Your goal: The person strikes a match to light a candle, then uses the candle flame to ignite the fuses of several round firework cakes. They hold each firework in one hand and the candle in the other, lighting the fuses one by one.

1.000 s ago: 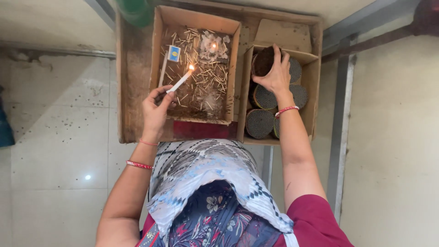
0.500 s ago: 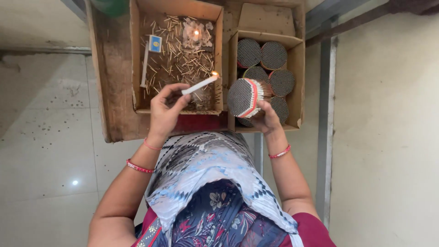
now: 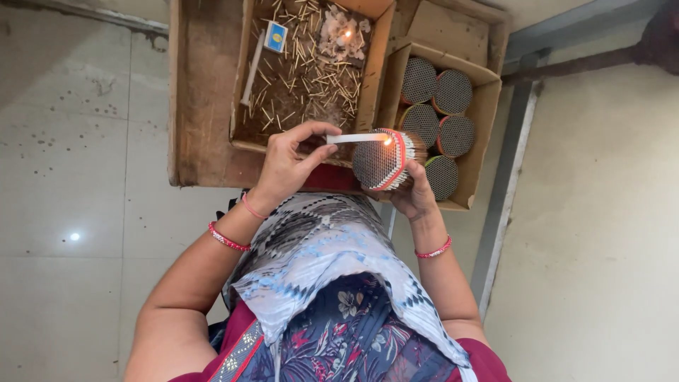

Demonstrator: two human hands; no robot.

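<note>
Our left hand pinches a lit white candle – flame touching the round stick bundle gripped in our right hand, just over the bundle box's near-left corner.

- Soft, even daylight fills the scene; shadows are faint.
- A small glare spot shines on the floor tiles.
- Two tiny flames glow orange.
- Focus is sharp; edges bend slightly.
</note>
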